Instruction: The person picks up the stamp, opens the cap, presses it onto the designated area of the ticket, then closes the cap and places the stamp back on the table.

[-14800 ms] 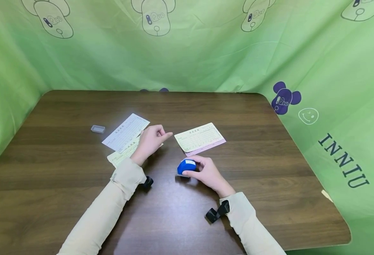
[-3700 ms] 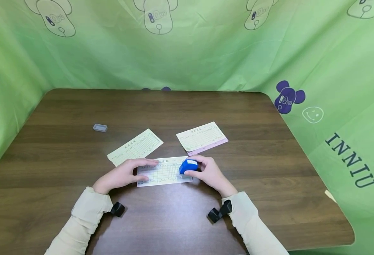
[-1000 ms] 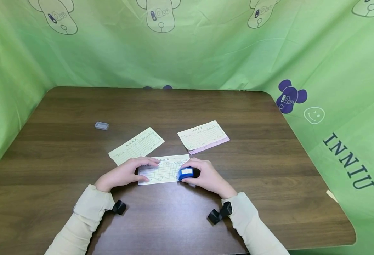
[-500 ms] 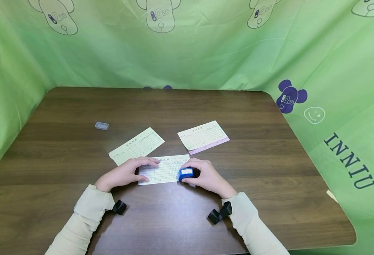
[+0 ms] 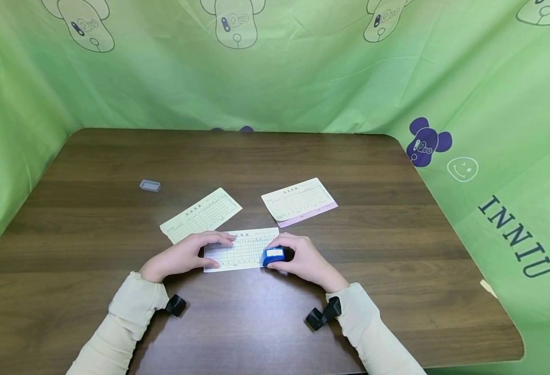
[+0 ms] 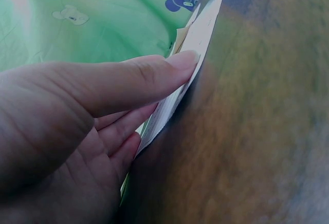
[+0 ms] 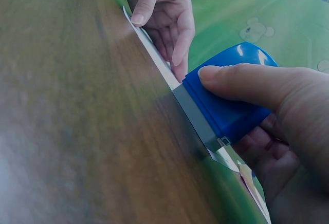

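Observation:
A white printed form (image 5: 244, 252) lies flat on the table between the hands. My left hand (image 5: 186, 255) rests on its left end, thumb on the near edge and fingers toward the far edge. A blue stamp (image 5: 273, 255) with a white label on top is gripped between thumb and fingers of my right hand (image 5: 305, 260). In the right wrist view, the grey base (image 7: 195, 118) of the stamp stands on the form's right end, its face hidden. The left wrist view shows my left thumb (image 6: 169, 72) laid along the paper.
Behind my left hand lies a pale green form (image 5: 202, 212). To the right, another pale form (image 5: 298, 200) overlaps a pink sheet (image 5: 312, 212). A small clear cap (image 5: 150, 185) sits farther back on the wooden table (image 5: 350, 166). Green cloth (image 5: 294, 73) hangs around.
Since the oldest frame, the white form has come from the back left to between the hands. The stamp has moved from bare table onto its right end. Over the last second nothing visibly moves.

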`<state>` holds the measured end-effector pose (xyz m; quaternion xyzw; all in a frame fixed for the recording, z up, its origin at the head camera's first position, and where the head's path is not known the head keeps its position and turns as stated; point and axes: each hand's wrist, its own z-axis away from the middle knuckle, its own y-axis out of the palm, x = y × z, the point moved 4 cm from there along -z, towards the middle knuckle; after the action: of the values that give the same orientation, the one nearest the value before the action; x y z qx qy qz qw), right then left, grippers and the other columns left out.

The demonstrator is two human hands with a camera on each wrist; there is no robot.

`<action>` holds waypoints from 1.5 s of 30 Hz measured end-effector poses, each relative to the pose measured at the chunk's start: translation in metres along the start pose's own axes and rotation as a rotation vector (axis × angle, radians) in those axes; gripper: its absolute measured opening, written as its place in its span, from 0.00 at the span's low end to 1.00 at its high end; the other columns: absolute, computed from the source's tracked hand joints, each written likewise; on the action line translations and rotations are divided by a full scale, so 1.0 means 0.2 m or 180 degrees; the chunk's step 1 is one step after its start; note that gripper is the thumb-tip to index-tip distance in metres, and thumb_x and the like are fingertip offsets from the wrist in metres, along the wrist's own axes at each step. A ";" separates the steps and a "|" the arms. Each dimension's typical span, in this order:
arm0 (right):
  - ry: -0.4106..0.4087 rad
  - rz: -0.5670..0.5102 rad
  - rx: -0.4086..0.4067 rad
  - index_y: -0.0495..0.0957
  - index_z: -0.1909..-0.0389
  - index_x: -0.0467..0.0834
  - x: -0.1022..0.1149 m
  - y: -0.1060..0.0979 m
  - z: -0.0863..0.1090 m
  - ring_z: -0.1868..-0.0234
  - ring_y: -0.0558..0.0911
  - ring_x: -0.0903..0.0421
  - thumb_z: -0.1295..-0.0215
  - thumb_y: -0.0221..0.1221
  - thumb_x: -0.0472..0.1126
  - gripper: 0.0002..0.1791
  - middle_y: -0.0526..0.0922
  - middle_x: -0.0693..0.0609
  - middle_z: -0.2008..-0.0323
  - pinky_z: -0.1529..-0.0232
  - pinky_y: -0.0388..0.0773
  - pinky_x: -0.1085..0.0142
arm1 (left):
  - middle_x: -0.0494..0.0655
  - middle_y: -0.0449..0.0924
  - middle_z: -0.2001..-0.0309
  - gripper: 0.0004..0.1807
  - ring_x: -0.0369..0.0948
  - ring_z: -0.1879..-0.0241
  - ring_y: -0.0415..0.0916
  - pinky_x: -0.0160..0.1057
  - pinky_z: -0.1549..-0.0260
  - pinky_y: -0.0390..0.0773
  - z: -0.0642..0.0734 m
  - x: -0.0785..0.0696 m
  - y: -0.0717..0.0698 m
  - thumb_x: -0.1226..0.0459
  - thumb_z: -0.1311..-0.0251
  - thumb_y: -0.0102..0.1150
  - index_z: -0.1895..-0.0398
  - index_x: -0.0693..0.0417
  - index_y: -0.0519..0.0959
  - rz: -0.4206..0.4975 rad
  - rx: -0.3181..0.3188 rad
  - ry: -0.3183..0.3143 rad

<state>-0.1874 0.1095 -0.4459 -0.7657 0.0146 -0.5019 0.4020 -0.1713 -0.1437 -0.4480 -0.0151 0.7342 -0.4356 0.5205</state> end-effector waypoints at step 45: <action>0.0033 0.0088 0.0086 0.84 0.62 0.47 -0.03 0.02 -0.01 0.61 0.79 0.64 0.50 0.73 0.39 0.13 0.86 0.56 0.64 0.54 0.76 0.70 | 0.53 0.73 0.35 0.26 0.51 0.33 0.67 0.42 0.37 0.68 0.00 -0.02 0.00 0.67 0.45 0.66 0.41 0.60 0.76 -0.0345 0.0111 0.0112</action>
<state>-0.1905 0.1085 -0.4522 -0.7573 0.0205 -0.5005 0.4190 -0.1695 -0.1423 -0.4446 -0.0382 0.7336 -0.4761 0.4834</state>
